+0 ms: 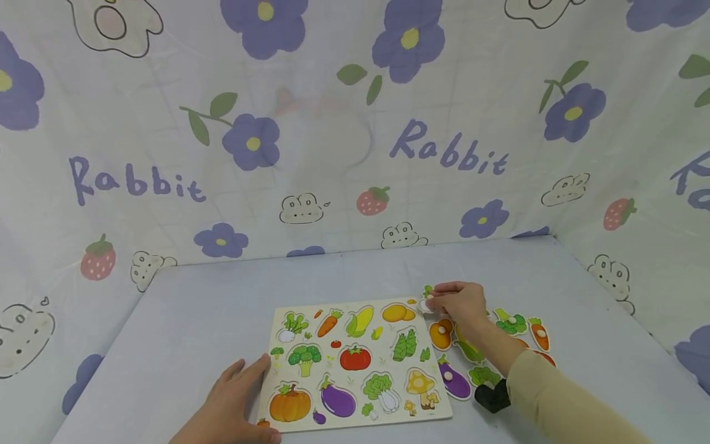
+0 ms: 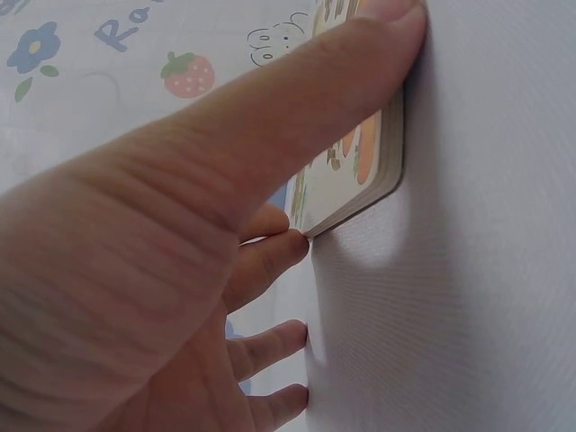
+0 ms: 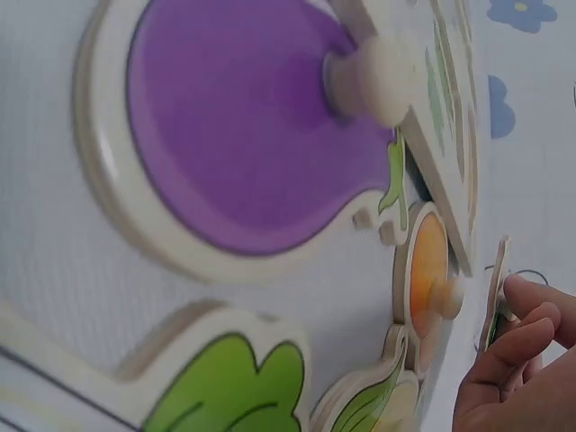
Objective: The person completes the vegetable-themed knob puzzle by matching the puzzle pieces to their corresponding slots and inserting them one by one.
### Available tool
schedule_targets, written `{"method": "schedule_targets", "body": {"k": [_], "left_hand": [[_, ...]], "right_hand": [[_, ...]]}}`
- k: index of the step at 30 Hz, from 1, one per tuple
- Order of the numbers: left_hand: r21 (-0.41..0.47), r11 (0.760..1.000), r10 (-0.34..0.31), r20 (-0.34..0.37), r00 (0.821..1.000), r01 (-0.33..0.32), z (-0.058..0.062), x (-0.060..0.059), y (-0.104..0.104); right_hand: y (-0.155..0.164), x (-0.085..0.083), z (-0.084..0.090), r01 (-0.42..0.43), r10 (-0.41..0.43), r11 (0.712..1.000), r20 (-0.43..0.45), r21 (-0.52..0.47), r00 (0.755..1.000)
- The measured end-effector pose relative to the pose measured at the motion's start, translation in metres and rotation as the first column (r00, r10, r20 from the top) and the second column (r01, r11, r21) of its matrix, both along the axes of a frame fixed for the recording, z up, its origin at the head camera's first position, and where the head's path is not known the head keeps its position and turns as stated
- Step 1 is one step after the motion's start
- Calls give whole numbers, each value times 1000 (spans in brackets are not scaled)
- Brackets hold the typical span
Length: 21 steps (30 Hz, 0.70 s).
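Starting on the left: my left hand (image 1: pixel 233 407) lies flat on the grey table (image 1: pixel 194 320), fingers straight and relaxed, gripping nothing. The thumb runs along the near left corner of the puzzle board (image 1: pixel 355 364), and on the left wrist view I can see the thumb (image 2: pixel 297 99) pressed against the board's edge (image 2: pixel 382 171) while the other fingertips (image 2: pixel 270 261) rest on the table beside it.

The board sits in the middle of the table, flat, with printed veggies all over it: pumpkin, eggplant, tomato, broccoli, corn, carrot and so on.

Moving right, my right hand (image 1: pixel 460 303) is at the board's far right corner, fingers curled and pinching a small puzzle piece (image 1: pixel 426 301) by its white knob. It's got green on it, but I can't tell which veggie it is. On the right wrist view the piece (image 3: pixel 495 297) is tipped up on edge, off the table, with my fingertips (image 3: pixel 531 315) closed around it.

Just right of the board there's a loose bunch of pieces lying on the table: an orange round one (image 1: pixel 440 333) right under my hand, a purple eggplant piece (image 1: pixel 455 379) nearer to me, a leafy green one (image 1: pixel 484 375) beside my sleeve, and further right a green veggie (image 1: pixel 511 322) and a carrot (image 1: pixel 539 334).

Flower-and-rabbit cloth (image 1: pixel 355 154) hangs all around the back.
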<state>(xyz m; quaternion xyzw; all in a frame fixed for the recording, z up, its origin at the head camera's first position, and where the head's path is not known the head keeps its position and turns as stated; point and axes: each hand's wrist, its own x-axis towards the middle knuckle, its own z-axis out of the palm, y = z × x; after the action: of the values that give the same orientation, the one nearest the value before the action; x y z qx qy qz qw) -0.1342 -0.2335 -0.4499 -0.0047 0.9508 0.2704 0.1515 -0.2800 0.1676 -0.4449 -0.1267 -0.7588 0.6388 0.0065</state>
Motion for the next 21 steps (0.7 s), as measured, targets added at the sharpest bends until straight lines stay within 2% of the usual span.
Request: {"method": "schedule_targets", "body": {"k": [9,17,21], "left_hand": [[13,1000,11,21,1000,-11,-3,-1,0],[11,1000,21,35,999,-22,-1,-1,2],[8,999,32,49,998,-33,0,-1,3]], "right_hand": [[-13,7,3,-32,31,999,-4,-34,999],[-36,17,6,-119,115,990,-60,-81,992],[-52,23,9,-164,158,984,-79,-70,984]]}}
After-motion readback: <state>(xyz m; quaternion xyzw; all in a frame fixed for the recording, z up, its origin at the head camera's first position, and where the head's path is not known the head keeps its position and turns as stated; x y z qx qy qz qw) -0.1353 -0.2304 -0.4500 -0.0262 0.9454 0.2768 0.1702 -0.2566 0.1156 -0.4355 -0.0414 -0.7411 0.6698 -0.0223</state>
